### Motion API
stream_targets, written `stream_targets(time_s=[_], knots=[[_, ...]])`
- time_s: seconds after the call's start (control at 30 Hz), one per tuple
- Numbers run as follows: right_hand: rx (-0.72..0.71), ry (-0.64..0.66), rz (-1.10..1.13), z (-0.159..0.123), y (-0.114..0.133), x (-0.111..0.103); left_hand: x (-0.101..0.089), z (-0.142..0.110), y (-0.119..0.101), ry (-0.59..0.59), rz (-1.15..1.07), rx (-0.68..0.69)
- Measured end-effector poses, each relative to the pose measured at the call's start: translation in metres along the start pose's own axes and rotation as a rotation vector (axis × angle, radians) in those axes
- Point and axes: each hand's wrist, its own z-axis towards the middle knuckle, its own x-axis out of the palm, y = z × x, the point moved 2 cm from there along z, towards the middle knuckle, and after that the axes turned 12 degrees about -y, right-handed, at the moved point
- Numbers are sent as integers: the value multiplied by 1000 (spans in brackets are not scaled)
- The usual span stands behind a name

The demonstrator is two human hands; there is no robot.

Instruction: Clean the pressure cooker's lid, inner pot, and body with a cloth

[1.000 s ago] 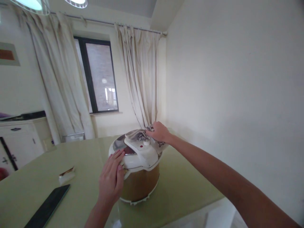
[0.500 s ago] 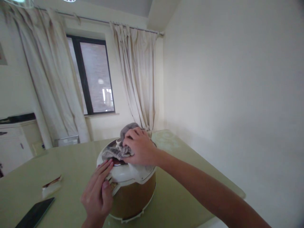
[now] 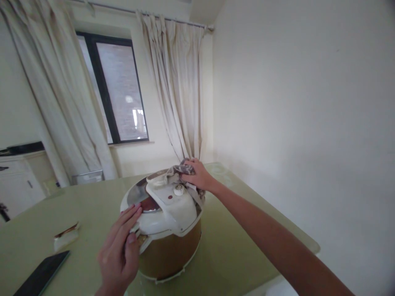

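Observation:
A pressure cooker (image 3: 168, 246) with a gold-brown body and a white lid (image 3: 173, 205) stands on the pale green table (image 3: 240, 230). My left hand (image 3: 119, 250) lies flat against the lid's near left rim, fingers stretched out. My right hand (image 3: 197, 174) is closed on a grey patterned cloth (image 3: 174, 170) and presses it on the far side of the lid, behind the white handle with its round knob (image 3: 179, 189).
A dark phone (image 3: 41, 277) lies at the table's near left, with a small white packet (image 3: 66, 237) beyond it. Cream curtains (image 3: 177, 90) frame a dark window (image 3: 119, 90). A white cabinet (image 3: 18, 181) stands at left, and a plain wall runs along the right.
My right hand with the cloth has moved from the lid's near centre back to its far side, uncovering the handle. My left hand stays on the rim. The view has shifted slightly.

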Motion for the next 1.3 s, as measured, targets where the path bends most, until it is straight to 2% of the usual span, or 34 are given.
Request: stream_targets(time_s=[0.07,0.13,0.27,0.33,0.43,0.5,0.53,0.6,0.67,0.73,0.8,0.87,0.93,1.0,1.07,1.17,1.23,1.3], knots=[[72,-98,4,-16,-9,-1,1,1,-1,-19,-8,2],[93,-199,-20,-38,-5,-1,2,1,-2,-13,-7,-8],[90,-439,-100,-93,22,-6,2,3,-3,-19,-10,-28],[60,-498,-130,-120,38,-9,2,3,-5,-36,-22,-34],[-57,-506,-209,-153,66,-8,4,4,-6,-51,-39,-54],[-205,-416,-285,-162,89,-2,5,5,-5,-56,-48,-63],[-304,-328,-327,-162,101,3,4,4,-4,-54,-56,-61],[-485,-120,-404,-149,125,15,2,2,-1,-36,-83,-48],[-564,35,-458,-122,143,24,-1,-4,1,-28,-74,-58],[-541,101,-484,-84,154,33,-2,-13,2,-41,1,-162],[-563,171,-487,-44,161,44,-1,-23,1,-75,68,-358],[-639,363,-481,-11,166,62,2,-32,-1,-95,68,-530],[-646,552,-481,16,168,81,6,-39,-4,-88,61,-613],[-575,658,-483,37,167,99,6,-44,-5,-72,104,-629],[-449,672,-475,57,161,115,3,-45,-6,-55,161,-616],[-241,623,-420,85,139,130,-3,-40,-8,-12,196,-570],[-95,563,-378,103,117,134,-8,-35,-10,23,189,-564],[39,484,-359,117,91,127,-11,-31,-10,52,181,-573]])
